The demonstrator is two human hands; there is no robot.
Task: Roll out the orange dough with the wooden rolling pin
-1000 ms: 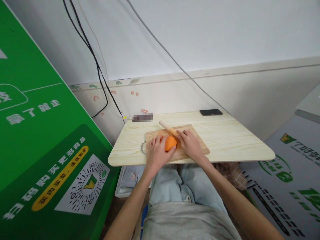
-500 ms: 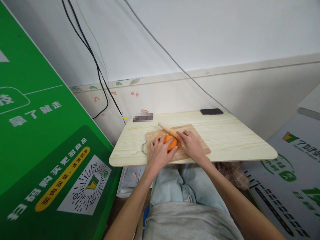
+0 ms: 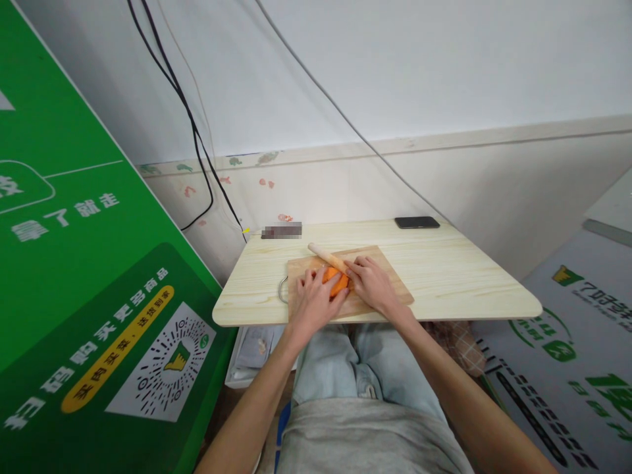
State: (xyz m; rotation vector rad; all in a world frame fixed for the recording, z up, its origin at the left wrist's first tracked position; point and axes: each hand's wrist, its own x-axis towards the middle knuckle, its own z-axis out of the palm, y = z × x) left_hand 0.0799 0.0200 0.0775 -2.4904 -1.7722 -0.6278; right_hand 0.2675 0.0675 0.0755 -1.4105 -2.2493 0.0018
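On a wooden cutting board (image 3: 377, 259) with a metal handle lies a soft-looking orange lump (image 3: 336, 282), perhaps dough. My left hand (image 3: 315, 296) curls around the lump's left and near sides, with fingers and thumb touching it. My right hand (image 3: 371, 283) is closed on the near end of a wooden rolling pin (image 3: 326, 255). The pin slants away to the far left, and its near end reaches the lump's right edge. Part of the lump and the pin's gripped end are hidden by my fingers.
The board rests on a light wood table (image 3: 459, 276) against a wall. A black phone (image 3: 417, 222) lies at the back right, and a blurred dark object (image 3: 281, 230) at the back left. Green panel (image 3: 99, 197) and white panel (image 3: 567, 329) flank the table.
The view has shifted slightly. The rolling pin and my right hand sit a touch closer over the orange lump; my left hand keeps its hold.
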